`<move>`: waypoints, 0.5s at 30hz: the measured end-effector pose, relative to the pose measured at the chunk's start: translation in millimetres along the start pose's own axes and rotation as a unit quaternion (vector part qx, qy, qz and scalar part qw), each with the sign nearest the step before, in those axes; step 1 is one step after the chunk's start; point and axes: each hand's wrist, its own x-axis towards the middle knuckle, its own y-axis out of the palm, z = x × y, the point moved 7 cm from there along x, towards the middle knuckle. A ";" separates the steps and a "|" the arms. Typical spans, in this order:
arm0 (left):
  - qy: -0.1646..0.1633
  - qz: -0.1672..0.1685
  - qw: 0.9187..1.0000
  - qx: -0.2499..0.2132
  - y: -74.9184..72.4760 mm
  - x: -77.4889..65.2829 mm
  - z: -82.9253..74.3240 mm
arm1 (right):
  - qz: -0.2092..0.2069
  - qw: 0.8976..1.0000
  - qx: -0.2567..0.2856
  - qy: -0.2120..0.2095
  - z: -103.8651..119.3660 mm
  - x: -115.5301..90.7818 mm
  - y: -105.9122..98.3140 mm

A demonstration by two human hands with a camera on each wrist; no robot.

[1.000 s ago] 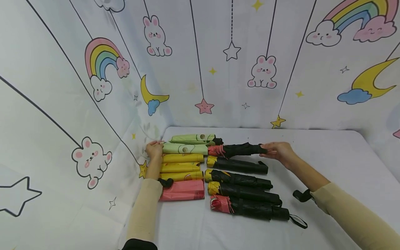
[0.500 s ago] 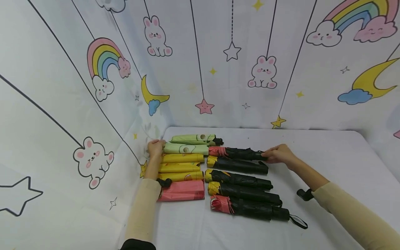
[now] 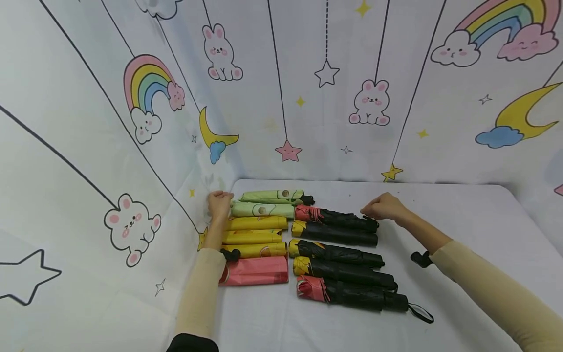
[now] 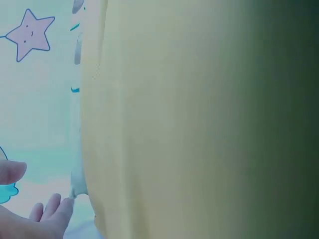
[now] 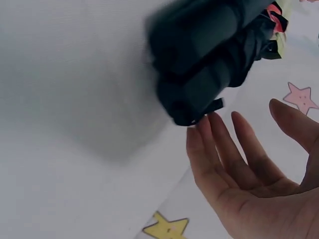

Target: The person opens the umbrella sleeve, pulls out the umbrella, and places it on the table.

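Rolled folding umbrellas lie in a column, black with red or yellow ends. Beside their left ends lies a column of green, yellow and red umbrella sleeves. My left hand [image 3: 219,203] is at the left end of the nearer green sleeve [image 3: 264,209]; in the left wrist view its fingers [image 4: 57,211] are extended, thumb apart. At the handle end of the farthest red-and-black umbrella [image 3: 338,218] is my right hand [image 3: 384,208]. Its fingers [image 5: 234,159] are nearly straight in the right wrist view, fingertips at the black handle [image 5: 192,99], not wrapped round it.
Another green roll [image 3: 272,196] with a black end lies farthest back. Yellow sleeves [image 3: 255,237] and a red sleeve [image 3: 257,271] lie nearer. The nearest umbrella [image 3: 352,294] has a wrist loop. A printed curtain [image 3: 325,122] borders the white table [image 3: 462,234].
My right hand has let go of the red-and-black umbrella's handle and shifted slightly back. That umbrella's handle end has settled lower, next to the yellow-ended one. My left hand has risen slightly.
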 end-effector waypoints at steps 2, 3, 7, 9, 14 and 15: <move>0.013 -0.001 1.000 -0.011 1.6 -0.2 -4.1 | 0.002 1.000 0.009 0.002 8.2 6.0 2.5; 0.019 0.000 1.000 -0.018 3.0 -0.4 -6.2 | 0.003 1.000 0.015 0.003 11.8 9.2 3.8; 0.040 0.014 0.999 -0.022 11.0 0.5 -13.7 | 0.003 0.999 0.044 0.011 21.9 24.2 9.8; 0.046 0.025 0.998 -0.017 16.3 2.5 -15.5 | 0.002 0.997 0.072 0.021 24.5 33.8 13.0; 0.051 0.038 0.998 -0.009 24.8 9.2 -11.6 | 0.008 0.993 0.109 0.047 31.8 55.5 27.4; 0.050 0.040 0.998 -0.008 25.9 9.2 -11.0 | 0.011 0.993 0.108 0.052 33.0 59.0 30.5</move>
